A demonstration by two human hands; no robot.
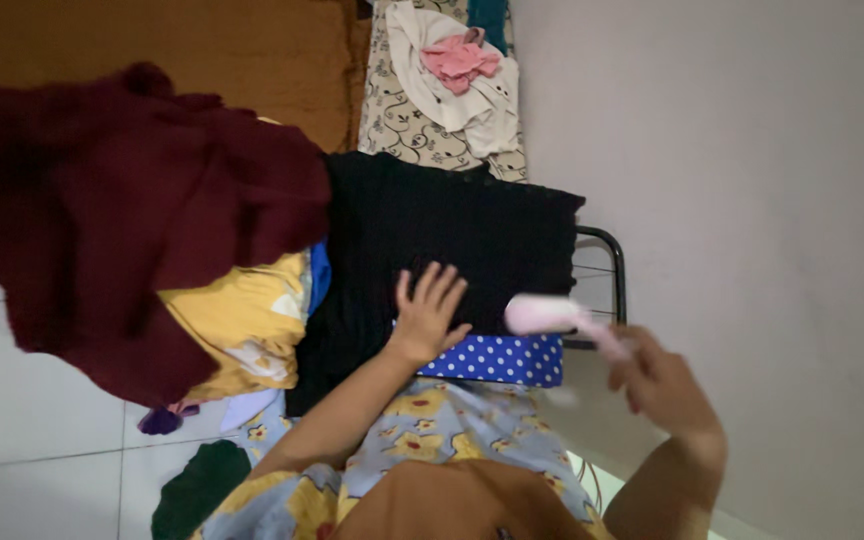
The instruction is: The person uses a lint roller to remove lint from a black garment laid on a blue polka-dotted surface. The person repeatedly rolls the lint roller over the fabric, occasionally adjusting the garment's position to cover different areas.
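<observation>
1. The left hand [426, 312] lies flat on a black ribbed garment [452, 235], fingers spread open and holding nothing.
2. The right hand [664, 385] is closed around the handle of a pale pink handheld device [552, 315] (its exact kind is hard to tell through the blur), whose rounded head hovers at the garment's lower right edge.
3. The black garment is spread over a board covered in blue polka-dot fabric [497, 358], with a dark metal frame [607, 275] showing beside the wall.
4. A dark maroon garment [122, 220] lies heaped to the left over a yellow patterned cloth [242, 320].
5. Farther off, a white cloth [452, 85] with a pink piece [460, 58] on it rests on a floral-patterned surface [397, 120].
</observation>
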